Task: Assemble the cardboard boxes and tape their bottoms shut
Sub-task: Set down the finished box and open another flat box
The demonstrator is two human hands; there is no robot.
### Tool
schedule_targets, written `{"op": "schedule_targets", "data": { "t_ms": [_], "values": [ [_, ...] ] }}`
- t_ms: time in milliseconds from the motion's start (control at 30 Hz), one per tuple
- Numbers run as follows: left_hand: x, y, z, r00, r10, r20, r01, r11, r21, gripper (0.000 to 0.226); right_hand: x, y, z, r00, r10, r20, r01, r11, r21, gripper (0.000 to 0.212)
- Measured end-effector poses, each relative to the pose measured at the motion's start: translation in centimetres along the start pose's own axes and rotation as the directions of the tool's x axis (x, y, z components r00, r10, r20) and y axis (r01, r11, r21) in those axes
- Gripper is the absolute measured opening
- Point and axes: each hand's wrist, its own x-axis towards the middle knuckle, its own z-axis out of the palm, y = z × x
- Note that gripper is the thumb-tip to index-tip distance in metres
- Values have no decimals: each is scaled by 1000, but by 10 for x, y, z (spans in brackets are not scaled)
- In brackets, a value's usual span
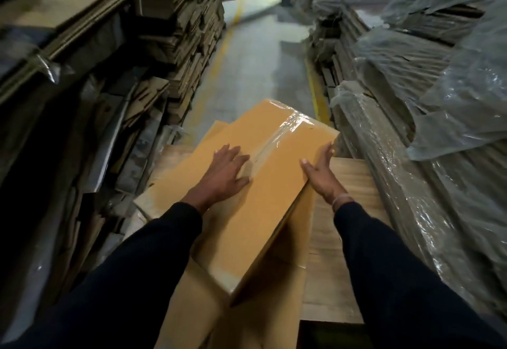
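Note:
An assembled brown cardboard box (277, 184) lies tilted in front of me with its taped side up. A strip of clear tape (282, 134) runs along its centre seam and over the far edge. My left hand (226, 171) presses flat on the box's top, fingers spread, just left of the tape. My right hand (322, 173) lies against the box's right edge with straight fingers, thumb on the top face. Flat cardboard sheets (192, 280) lie under the box.
The box rests over a wooden table (340, 239). Stacks of flat cardboard (186, 33) line the left of a narrow aisle; plastic-wrapped cardboard bundles (411, 88) line the right. A concrete floor (252, 55) with yellow lines runs ahead.

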Motion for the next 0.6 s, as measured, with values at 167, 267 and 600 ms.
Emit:
{"op": "schedule_targets", "data": {
  "t_ms": [167,267,600],
  "values": [
    [3,-18,-21,960,-279,-27,279,960,-9,95,-14,1,34,985,133,-108,-111,976,185,101],
    [9,-13,-28,922,-388,-15,387,922,-19,104,-33,11,70,966,164,-198,-82,927,367,95],
    [12,14,-61,872,-428,-236,399,903,-161,137,-31,-24,41,966,7,-259,108,899,425,103]
  ]
}}
